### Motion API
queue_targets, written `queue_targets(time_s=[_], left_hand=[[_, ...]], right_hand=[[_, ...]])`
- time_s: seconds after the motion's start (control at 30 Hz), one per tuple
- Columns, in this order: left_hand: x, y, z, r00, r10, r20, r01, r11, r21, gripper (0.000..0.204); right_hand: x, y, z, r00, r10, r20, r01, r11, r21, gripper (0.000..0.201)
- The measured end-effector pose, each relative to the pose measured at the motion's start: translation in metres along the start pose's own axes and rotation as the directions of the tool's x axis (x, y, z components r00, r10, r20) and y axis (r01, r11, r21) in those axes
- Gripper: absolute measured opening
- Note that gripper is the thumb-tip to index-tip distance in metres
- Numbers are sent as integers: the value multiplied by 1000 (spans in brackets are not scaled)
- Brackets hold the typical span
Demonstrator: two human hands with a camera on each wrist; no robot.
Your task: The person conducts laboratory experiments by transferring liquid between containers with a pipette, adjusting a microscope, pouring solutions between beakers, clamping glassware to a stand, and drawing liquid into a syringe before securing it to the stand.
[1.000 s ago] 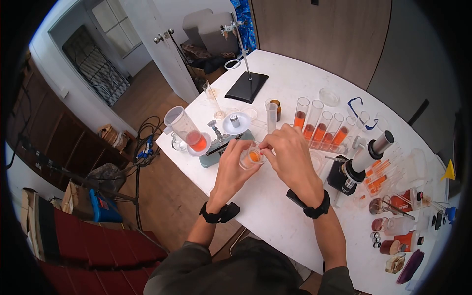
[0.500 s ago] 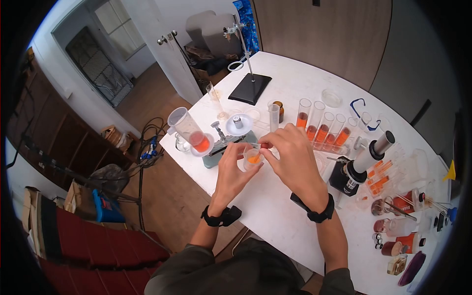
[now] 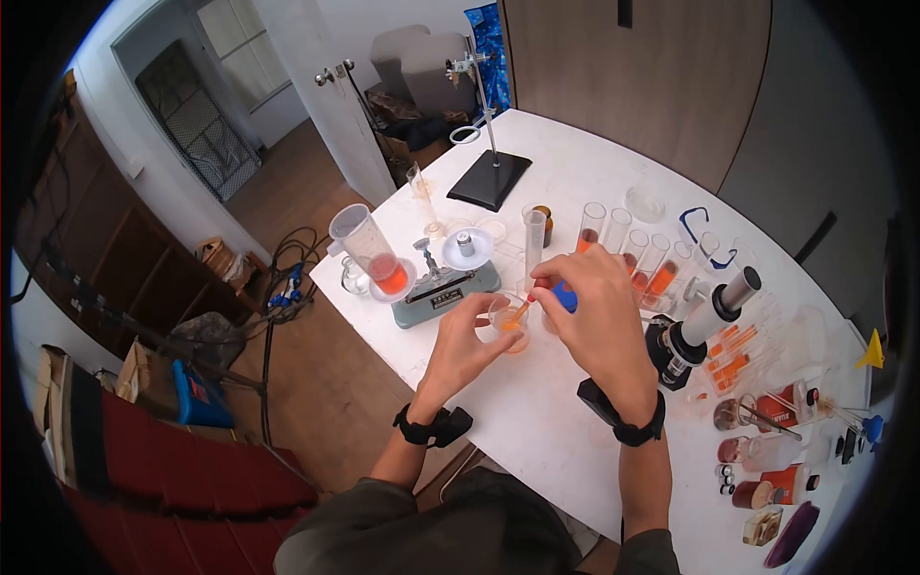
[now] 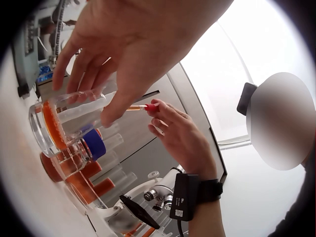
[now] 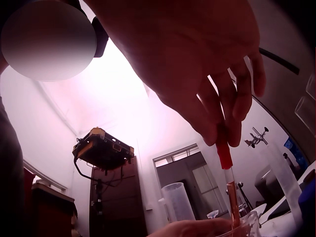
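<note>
My left hand [image 3: 467, 343] holds a small clear glass beaker [image 4: 74, 116] by its sides, thumb on one side and fingers on the other. Orange liquid [image 4: 53, 124] lies at the bottom of the beaker, which is close to the white tabletop. Between thumb and fingertips, my right hand [image 3: 596, 311] pinches the red rubber bulb [image 5: 224, 154] of a glass dropper. The dropper's tube [image 5: 232, 195] carries orange-brown liquid and slants down into the beaker's mouth. Just beyond the beaker stands a jar with a blue cap [image 4: 94, 144], partly hidden by the right hand in the head view.
Left of the hands stands a balance [image 3: 446, 297] bearing a plastic jug [image 3: 362, 244] of red liquid and a metal weight [image 3: 465, 243]. A rack of test tubes [image 3: 661, 278] and a microscope [image 3: 682, 335] are to the right. Behind stands a ring stand [image 3: 490, 180].
The right hand has shifted right, bringing the blue-capped jar into view. The dropper, earlier nearly level at the rim, now slants into the beaker. The left hand and beaker moved slightly right.
</note>
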State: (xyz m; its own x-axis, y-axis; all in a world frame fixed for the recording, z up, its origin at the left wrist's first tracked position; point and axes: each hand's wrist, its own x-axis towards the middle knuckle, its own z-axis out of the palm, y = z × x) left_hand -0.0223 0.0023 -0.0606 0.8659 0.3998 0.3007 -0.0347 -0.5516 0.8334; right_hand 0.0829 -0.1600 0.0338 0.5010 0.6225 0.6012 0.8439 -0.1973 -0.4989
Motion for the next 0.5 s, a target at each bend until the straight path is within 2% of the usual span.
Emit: queue_targets(time_s=[0.27, 0.5], left_hand=[[-2, 4, -1, 996, -81, 40, 82, 996, -26, 47], [-2, 2, 2, 997, -67, 44, 68, 998, -8, 48]], right_hand=[[-1, 3, -3, 999, 13, 42, -13, 1000, -14, 13], [-1, 4, -2, 998, 24, 64, -24, 1000, -9, 12]])
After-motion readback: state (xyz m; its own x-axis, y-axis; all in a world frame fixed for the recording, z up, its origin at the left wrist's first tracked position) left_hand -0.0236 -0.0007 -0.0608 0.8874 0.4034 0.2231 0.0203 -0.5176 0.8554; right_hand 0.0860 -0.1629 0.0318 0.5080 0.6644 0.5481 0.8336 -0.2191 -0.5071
